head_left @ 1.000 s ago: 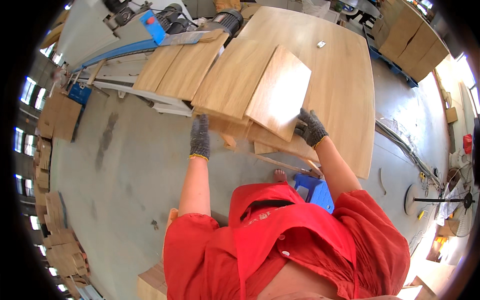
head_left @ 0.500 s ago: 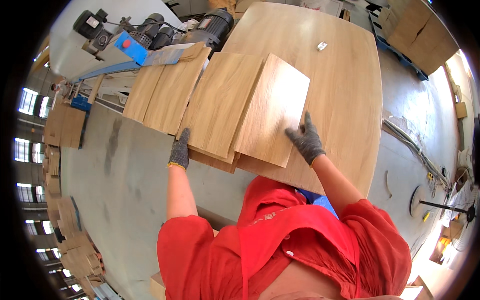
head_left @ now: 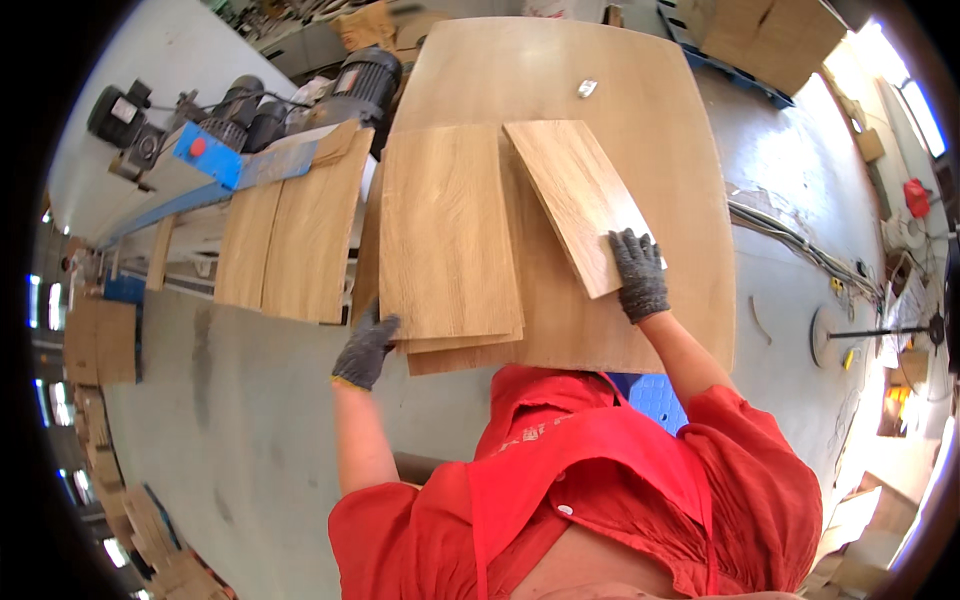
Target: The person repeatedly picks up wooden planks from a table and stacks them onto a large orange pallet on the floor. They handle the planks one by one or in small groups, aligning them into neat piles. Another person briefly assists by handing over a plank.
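Left hand: fingers are touching stacked boards; can't tell if gripping.
Right hand: fingers are lying on slanted board; can't tell either.
Stack: looking nearly neat; slanted board isn't matching.

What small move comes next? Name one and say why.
Probably turn the angled board with the right hand to align with the stacked boards: it lies askew to them, and that hand's fingers rest on it.

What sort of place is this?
Likely a woodworking or furniture-panel workshop: wood-grain panels lie on a large table, near a black motor and a blue housing with a red button.
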A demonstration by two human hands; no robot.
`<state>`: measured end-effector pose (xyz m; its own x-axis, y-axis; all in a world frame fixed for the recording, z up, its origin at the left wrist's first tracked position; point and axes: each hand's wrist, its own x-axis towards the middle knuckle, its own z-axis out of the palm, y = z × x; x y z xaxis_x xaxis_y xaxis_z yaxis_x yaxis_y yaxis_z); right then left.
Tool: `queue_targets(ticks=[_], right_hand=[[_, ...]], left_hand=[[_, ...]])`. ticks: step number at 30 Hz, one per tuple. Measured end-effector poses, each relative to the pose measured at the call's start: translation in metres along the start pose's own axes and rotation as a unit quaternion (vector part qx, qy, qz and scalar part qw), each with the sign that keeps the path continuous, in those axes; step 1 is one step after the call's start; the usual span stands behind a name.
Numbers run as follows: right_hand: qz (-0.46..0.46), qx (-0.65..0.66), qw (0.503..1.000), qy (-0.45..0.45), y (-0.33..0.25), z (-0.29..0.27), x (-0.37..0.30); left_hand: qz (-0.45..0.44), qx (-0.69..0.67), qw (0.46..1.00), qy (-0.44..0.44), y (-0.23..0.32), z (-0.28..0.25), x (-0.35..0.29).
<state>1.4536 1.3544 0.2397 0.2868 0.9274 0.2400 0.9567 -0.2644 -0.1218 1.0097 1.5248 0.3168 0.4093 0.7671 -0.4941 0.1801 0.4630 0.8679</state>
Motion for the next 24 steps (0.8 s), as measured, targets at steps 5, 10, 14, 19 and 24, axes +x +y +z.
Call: queue_targets(ticks=[5, 10, 14, 19, 24], right_hand=[[0.074, -0.179, 0.978, -0.077, 0.061, -0.013, -0.028], [0.094, -0.137, 0.936, -0.312, 0.080, -0.071, -0.038], [0.122, 0.259, 0.939, -0.192, 0.008, -0.083, 0.005], [0.233, 0.599, 0.725, -0.249, -0.102, -0.027, 0.085], [0.283, 0.673, 0.626, -0.275, -0.115, -0.023, 0.100]], left_hand=[[0.071, 0.006, 0.997, 0.040, 0.017, 0.004, 0.040], [-0.001, 0.043, 0.998, 0.055, 0.031, 0.017, 0.066], [-0.037, -0.015, 0.998, 0.055, 0.027, 0.026, 0.067], [0.022, -0.049, 0.999, 0.007, 0.013, 0.054, 0.061], [0.063, 0.226, 0.968, 0.090, 0.021, 0.079, 0.063]])
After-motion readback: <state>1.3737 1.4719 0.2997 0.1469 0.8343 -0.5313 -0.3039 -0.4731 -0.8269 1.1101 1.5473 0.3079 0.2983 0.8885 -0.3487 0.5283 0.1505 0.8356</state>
